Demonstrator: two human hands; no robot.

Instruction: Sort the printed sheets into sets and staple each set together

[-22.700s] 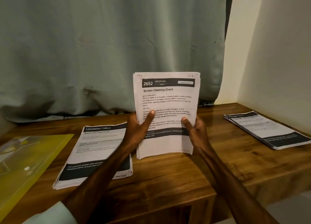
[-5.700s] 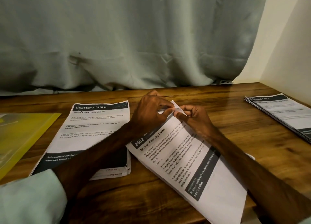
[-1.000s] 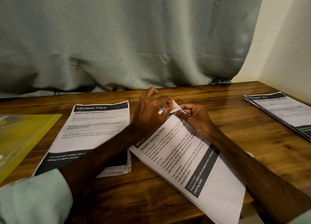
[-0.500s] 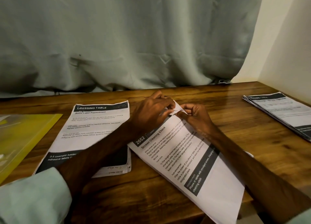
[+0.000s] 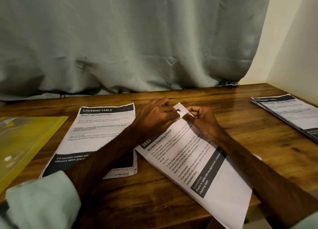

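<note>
A set of printed sheets headed "Screen Cleaning Check" [image 5: 194,161] lies slanted on the wooden table, its near end jutting past the front edge. Its far top corner is lifted and folded. My left hand [image 5: 154,118] and my right hand [image 5: 201,118] both pinch that corner, fingertips close together. A second stack headed "Dressing Table" [image 5: 96,134] lies flat to the left, partly under my left forearm. A third stack [image 5: 289,115] lies at the far right. No stapler is in view.
A yellow plastic folder [image 5: 22,142] lies at the table's left edge. A grey-green curtain [image 5: 137,39] hangs down to the back of the wooden table [image 5: 232,108]. A pale wall closes the right side.
Both hands stay at the folded corner of the "Screen Cleaning Check" set, with small finger shifts. Much earlier I held that set upright in both hands; it now lies on the table.
</note>
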